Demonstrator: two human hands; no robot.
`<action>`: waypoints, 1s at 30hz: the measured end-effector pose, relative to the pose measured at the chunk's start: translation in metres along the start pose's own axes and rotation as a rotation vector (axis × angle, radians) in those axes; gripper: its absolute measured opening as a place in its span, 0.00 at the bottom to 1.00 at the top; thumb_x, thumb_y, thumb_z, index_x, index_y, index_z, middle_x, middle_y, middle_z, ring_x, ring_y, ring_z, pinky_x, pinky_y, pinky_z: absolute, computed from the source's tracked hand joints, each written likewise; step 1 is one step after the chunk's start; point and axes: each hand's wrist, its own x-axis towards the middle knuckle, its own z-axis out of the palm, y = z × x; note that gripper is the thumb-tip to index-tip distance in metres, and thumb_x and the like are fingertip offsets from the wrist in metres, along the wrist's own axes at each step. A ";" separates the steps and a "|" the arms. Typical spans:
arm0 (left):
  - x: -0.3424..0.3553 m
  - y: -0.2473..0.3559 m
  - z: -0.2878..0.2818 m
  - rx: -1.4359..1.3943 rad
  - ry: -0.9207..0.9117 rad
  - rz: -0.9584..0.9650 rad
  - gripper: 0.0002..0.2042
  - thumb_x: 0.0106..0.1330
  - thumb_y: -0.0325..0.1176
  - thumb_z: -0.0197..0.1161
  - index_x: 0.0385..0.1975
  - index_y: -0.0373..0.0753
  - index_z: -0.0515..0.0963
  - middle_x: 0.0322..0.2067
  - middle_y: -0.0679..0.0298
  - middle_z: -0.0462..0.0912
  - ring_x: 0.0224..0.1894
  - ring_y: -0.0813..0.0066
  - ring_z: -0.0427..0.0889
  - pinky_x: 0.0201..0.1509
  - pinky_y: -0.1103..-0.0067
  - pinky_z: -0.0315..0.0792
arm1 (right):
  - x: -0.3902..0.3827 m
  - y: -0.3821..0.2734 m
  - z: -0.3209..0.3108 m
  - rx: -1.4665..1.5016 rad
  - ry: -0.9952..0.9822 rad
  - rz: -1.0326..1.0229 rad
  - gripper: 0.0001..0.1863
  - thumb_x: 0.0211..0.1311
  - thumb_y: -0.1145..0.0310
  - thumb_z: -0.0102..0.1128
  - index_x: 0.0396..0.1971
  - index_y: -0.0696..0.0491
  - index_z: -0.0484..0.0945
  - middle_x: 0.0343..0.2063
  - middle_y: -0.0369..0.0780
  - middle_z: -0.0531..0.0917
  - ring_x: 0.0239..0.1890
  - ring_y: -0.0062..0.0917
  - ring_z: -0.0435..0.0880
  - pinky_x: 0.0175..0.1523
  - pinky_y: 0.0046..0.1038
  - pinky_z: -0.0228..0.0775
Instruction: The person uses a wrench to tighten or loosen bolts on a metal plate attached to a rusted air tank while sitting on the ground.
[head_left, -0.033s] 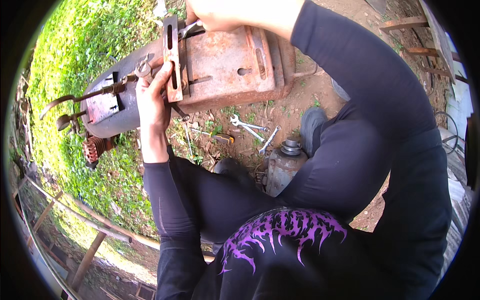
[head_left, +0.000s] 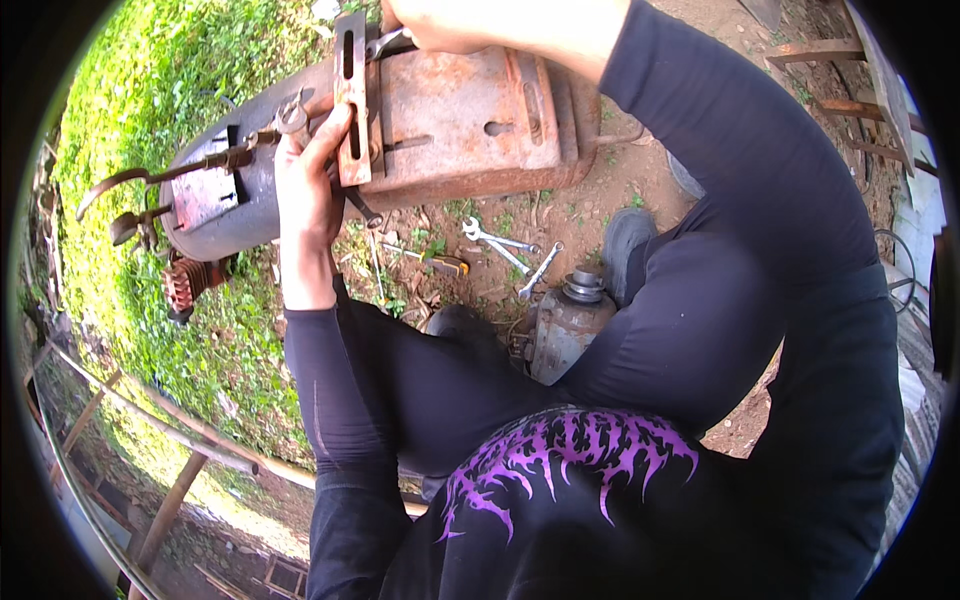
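Note:
A rusty air tank lies on the ground, with a rust-brown metal base plate on its upper side. Across that plate sits a slotted metal bar. My left hand is closed at the bar's near end, its thumb laid on the edge and its other fingers hidden below. A dark ring-ended tool sticks out beneath this hand. At the bar's far end my right hand, partly cut off by the top edge, is closed on a silver wrench. The wrench's jaw lies beside the bar.
Several loose tools lie on the soil before me: two crossed wrenches, another wrench and a yellow-handled screwdriver. A grey bottle-shaped metal jack stands between my legs. Bent pipes stick out at the tank's left end. Grass grows beyond.
The whole view has shifted slightly. My right hand and the wrench sit a little farther right in the picture. Both hands keep their holds.

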 end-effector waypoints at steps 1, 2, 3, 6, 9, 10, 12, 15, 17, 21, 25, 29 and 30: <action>0.001 0.001 0.001 -0.014 -0.013 0.000 0.15 0.68 0.29 0.64 0.53 0.33 0.77 0.42 0.61 0.85 0.39 0.77 0.85 0.41 0.79 0.81 | -0.006 -0.005 0.004 -0.008 0.212 -0.038 0.08 0.51 0.67 0.60 0.25 0.54 0.85 0.24 0.47 0.87 0.30 0.38 0.89 0.33 0.38 0.81; -0.003 0.002 0.002 -0.024 -0.014 0.006 0.15 0.68 0.29 0.64 0.53 0.33 0.77 0.43 0.60 0.85 0.41 0.76 0.86 0.43 0.79 0.81 | -0.015 -0.008 0.003 -0.148 0.227 -0.039 0.08 0.52 0.66 0.59 0.25 0.54 0.85 0.22 0.47 0.85 0.28 0.38 0.88 0.30 0.37 0.80; -0.004 0.002 0.000 -0.034 -0.019 0.019 0.15 0.68 0.30 0.65 0.53 0.34 0.77 0.43 0.60 0.85 0.42 0.76 0.86 0.45 0.79 0.81 | -0.026 -0.006 -0.007 -0.092 0.267 -0.156 0.09 0.51 0.66 0.60 0.25 0.55 0.84 0.22 0.49 0.85 0.29 0.38 0.88 0.29 0.38 0.79; 0.012 -0.003 0.016 -0.041 -0.118 0.062 0.15 0.68 0.31 0.66 0.52 0.34 0.79 0.44 0.60 0.86 0.40 0.79 0.85 0.41 0.82 0.79 | -0.063 -0.005 -0.057 0.002 0.101 -0.014 0.12 0.53 0.69 0.57 0.32 0.58 0.85 0.23 0.50 0.85 0.29 0.38 0.88 0.34 0.38 0.79; -0.008 0.002 -0.002 -0.031 0.027 0.065 0.06 0.69 0.34 0.65 0.37 0.39 0.79 0.27 0.72 0.79 0.22 0.89 0.71 0.22 0.89 0.58 | -0.059 -0.051 -0.108 0.381 -0.430 0.303 0.13 0.55 0.70 0.56 0.35 0.58 0.86 0.25 0.51 0.85 0.31 0.40 0.88 0.38 0.40 0.80; -0.010 0.005 -0.009 -0.076 0.003 0.053 0.07 0.69 0.34 0.65 0.32 0.40 0.76 0.23 0.74 0.74 0.19 0.89 0.65 0.21 0.88 0.53 | -0.038 -0.054 -0.128 0.505 -0.785 0.495 0.12 0.55 0.69 0.56 0.33 0.59 0.86 0.25 0.51 0.85 0.32 0.40 0.88 0.39 0.41 0.79; -0.021 0.021 -0.009 -0.056 0.004 0.011 0.19 0.71 0.35 0.63 0.18 0.46 0.64 0.15 0.78 0.56 0.15 0.88 0.52 0.19 0.84 0.45 | -0.047 -0.062 -0.123 0.624 -0.914 0.552 0.11 0.59 0.70 0.56 0.35 0.59 0.83 0.25 0.48 0.85 0.30 0.37 0.87 0.37 0.38 0.79; -0.049 0.029 -0.009 -0.018 -0.252 -0.083 0.19 0.77 0.47 0.51 0.24 0.43 0.67 0.17 0.77 0.57 0.17 0.90 0.52 0.19 0.87 0.43 | -0.114 -0.078 -0.061 0.705 -0.471 0.301 0.08 0.67 0.73 0.54 0.41 0.59 0.79 0.27 0.41 0.84 0.27 0.25 0.85 0.33 0.29 0.78; -0.070 0.030 0.028 -0.195 -0.134 -0.095 0.20 0.78 0.46 0.52 0.38 0.34 0.81 0.16 0.76 0.60 0.16 0.90 0.52 0.19 0.86 0.46 | -0.111 -0.090 -0.047 0.901 -0.496 0.348 0.08 0.71 0.72 0.53 0.42 0.60 0.77 0.26 0.39 0.83 0.26 0.21 0.83 0.32 0.25 0.75; -0.084 0.023 0.042 -0.195 0.068 0.004 0.16 0.78 0.41 0.54 0.45 0.33 0.79 0.18 0.79 0.52 0.18 0.89 0.49 0.22 0.86 0.44 | -0.097 -0.116 -0.011 0.952 -0.466 0.263 0.11 0.73 0.68 0.53 0.42 0.60 0.78 0.26 0.41 0.83 0.30 0.21 0.84 0.38 0.25 0.76; -0.080 0.029 0.010 -0.240 0.139 -0.010 0.15 0.77 0.41 0.56 0.31 0.36 0.77 0.17 0.80 0.51 0.18 0.89 0.48 0.22 0.85 0.44 | -0.095 -0.129 -0.011 0.777 -0.485 0.230 0.19 0.73 0.58 0.55 0.41 0.61 0.79 0.28 0.42 0.84 0.33 0.24 0.85 0.43 0.30 0.76; -0.082 0.037 -0.015 -0.104 0.138 0.046 0.16 0.76 0.43 0.56 0.29 0.38 0.76 0.16 0.79 0.56 0.18 0.89 0.52 0.23 0.86 0.47 | -0.105 -0.125 0.013 0.667 -1.149 0.135 0.26 0.74 0.51 0.49 0.43 0.63 0.80 0.27 0.43 0.84 0.32 0.27 0.87 0.40 0.33 0.77; -0.077 0.034 -0.016 -0.063 0.178 0.044 0.17 0.76 0.44 0.56 0.28 0.39 0.76 0.16 0.79 0.57 0.18 0.89 0.53 0.23 0.86 0.47 | -0.110 -0.127 0.032 0.663 -1.303 0.279 0.24 0.74 0.52 0.50 0.43 0.62 0.80 0.26 0.43 0.84 0.30 0.27 0.87 0.38 0.34 0.78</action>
